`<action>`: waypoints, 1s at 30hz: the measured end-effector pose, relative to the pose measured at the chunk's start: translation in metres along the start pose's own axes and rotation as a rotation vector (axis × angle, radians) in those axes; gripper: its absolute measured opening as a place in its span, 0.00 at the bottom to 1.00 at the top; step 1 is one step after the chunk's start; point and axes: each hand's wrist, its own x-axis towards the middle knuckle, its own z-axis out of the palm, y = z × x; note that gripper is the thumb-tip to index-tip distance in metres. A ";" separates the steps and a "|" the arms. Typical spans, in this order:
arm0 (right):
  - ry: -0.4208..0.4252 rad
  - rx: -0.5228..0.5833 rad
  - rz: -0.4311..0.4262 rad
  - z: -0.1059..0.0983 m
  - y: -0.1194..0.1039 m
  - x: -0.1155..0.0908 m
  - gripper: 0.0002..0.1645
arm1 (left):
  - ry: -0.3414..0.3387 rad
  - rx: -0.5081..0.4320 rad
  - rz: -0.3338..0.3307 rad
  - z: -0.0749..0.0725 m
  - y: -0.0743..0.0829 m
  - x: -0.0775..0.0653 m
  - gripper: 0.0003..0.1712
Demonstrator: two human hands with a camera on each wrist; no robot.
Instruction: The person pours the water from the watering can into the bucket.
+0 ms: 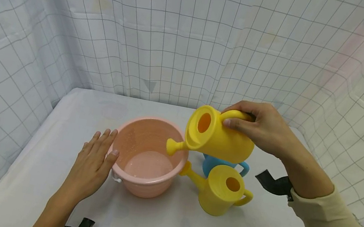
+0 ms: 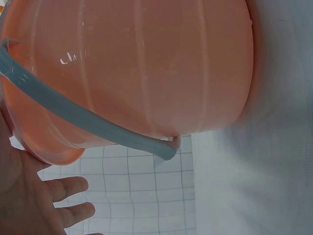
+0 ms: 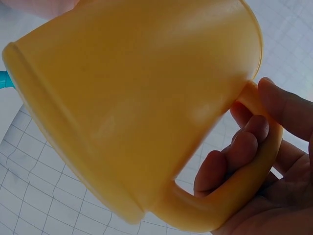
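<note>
By its handle, my right hand (image 1: 261, 129) grips a yellow watering can (image 1: 225, 139), tilted with its spout over the right rim of a pink bucket (image 1: 145, 188). In the right wrist view the fingers curl through the loop of the can's handle (image 3: 234, 200). My left hand (image 1: 94, 165) rests with straight fingers against the bucket's left rim. A grey bail handle (image 2: 88, 115) hangs on the bucket's side in the left wrist view. Some drops show on the bucket's inner wall; whether water leaves the spout cannot be told.
A second yellow watering can (image 1: 221, 191) stands upright right of the bucket, its spout close to the bucket's side. Behind it a blue watering can (image 1: 211, 163) is mostly hidden. A white cloth covers the table (image 1: 132, 226), and checked curtains (image 1: 186, 49) enclose the back and sides.
</note>
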 end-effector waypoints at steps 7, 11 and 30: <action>0.000 -0.014 0.006 0.000 0.000 0.001 0.13 | -0.002 0.006 -0.003 0.000 0.001 0.000 0.32; 0.000 -0.019 0.003 0.000 -0.001 0.001 0.13 | 0.000 0.006 0.000 0.001 -0.001 0.000 0.32; 0.000 -0.031 -0.010 -0.001 -0.001 0.003 0.13 | -0.007 0.002 -0.002 -0.001 0.001 0.000 0.32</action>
